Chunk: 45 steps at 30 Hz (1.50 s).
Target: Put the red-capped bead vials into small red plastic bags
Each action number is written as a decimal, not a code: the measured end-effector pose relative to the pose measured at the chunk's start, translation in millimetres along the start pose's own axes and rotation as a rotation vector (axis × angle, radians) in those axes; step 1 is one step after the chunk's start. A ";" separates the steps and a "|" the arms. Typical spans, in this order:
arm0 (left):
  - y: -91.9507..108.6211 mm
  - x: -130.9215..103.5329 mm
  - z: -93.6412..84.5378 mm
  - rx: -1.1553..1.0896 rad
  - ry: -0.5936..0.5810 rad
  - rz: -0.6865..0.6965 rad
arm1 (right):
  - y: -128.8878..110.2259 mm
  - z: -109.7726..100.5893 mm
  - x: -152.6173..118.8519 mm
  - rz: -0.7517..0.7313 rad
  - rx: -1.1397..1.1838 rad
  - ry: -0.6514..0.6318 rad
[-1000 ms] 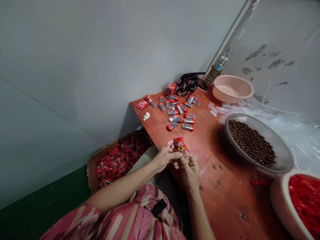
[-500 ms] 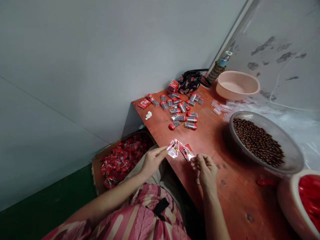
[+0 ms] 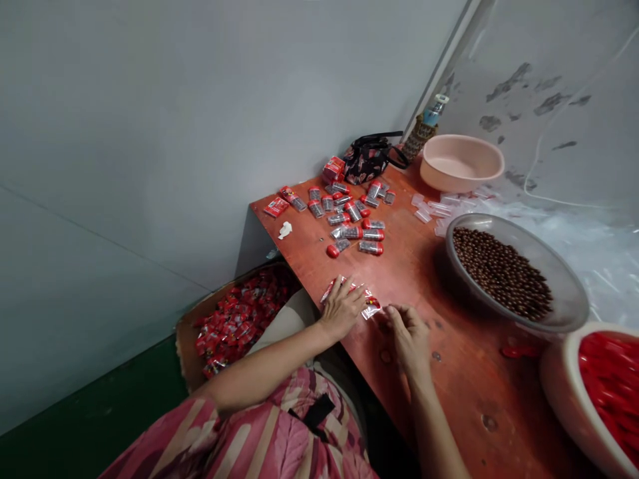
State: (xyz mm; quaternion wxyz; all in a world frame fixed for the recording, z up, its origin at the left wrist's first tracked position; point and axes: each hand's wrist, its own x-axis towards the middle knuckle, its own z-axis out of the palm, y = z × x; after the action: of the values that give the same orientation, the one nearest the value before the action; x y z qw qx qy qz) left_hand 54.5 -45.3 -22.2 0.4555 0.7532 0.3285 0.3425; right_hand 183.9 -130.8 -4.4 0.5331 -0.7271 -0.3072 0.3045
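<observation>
My left hand (image 3: 343, 313) lies flat with its fingers stretched over small red-and-clear plastic packets (image 3: 371, 304) at the table's near edge, partly covering them. At the right end of these packets, my right hand (image 3: 410, 336) is closed in a pinch at a packet's edge; the exact grip is too small to see well. Beyond the hands lie several clear tubes with red caps (image 3: 371, 247), filled with dark pieces.
On the red-brown table (image 3: 414, 266) stand a grey bowl of brown balls (image 3: 499, 273), a tub of red pieces (image 3: 562, 379) and a pink basin (image 3: 462, 166). Clear tubes (image 3: 424, 214) lie near a floral bag (image 3: 367, 159). A box of red packets (image 3: 239, 319) sits below left.
My left hand has moved right, from pinching the left packet to lying flat over the packets. My right hand stays by their right end. The view has shifted slightly.
</observation>
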 end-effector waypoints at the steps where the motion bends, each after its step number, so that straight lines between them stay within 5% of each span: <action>1: 2.3 -0.4 -1.3 -0.013 -0.004 -0.001 | 1.7 0.7 4.6 -0.017 -0.039 0.014; 4: 9.3 0.3 -5.9 -0.013 -0.027 0.037 | 5.0 5.4 18.9 -0.038 -0.052 -0.025; 10: 19.9 4.4 -20.3 -0.083 0.017 0.026 | -8.2 17.5 29.8 0.070 0.283 -0.142; 13: 20.3 3.0 -23.4 -0.200 0.109 -0.117 | -19.8 22.4 25.6 0.087 0.350 -0.092; 17: 14.1 1.0 -20.2 -0.585 0.033 -0.430 | -26.6 29.8 20.9 0.085 0.367 -0.095; 20: 7.6 1.3 -21.6 -0.802 0.092 -0.563 | -19.1 32.7 22.6 0.063 0.336 -0.070; 24: -1.2 0.6 -31.8 -0.851 0.183 -0.616 | 3.2 28.7 30.4 -0.049 -0.053 -0.023; 29: -3.6 -2.7 -41.9 -0.902 0.179 -0.656 | 4.6 21.0 49.4 -0.395 -0.703 0.020; 39: -4.3 -3.8 -59.1 -1.023 0.293 -0.782 | -49.0 57.9 125.8 -0.344 -1.246 0.008; 45: -9.1 -3.8 -67.4 -1.112 0.330 -0.789 | -43.4 60.7 137.1 -0.555 -1.281 -0.264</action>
State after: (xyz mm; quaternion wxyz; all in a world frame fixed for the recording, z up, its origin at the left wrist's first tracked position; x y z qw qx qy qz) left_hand -4.2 -13.9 -7.7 0.8077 0.1712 0.4183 0.3787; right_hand 217.7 21.3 6.6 0.0170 -0.7497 -0.6616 0.0027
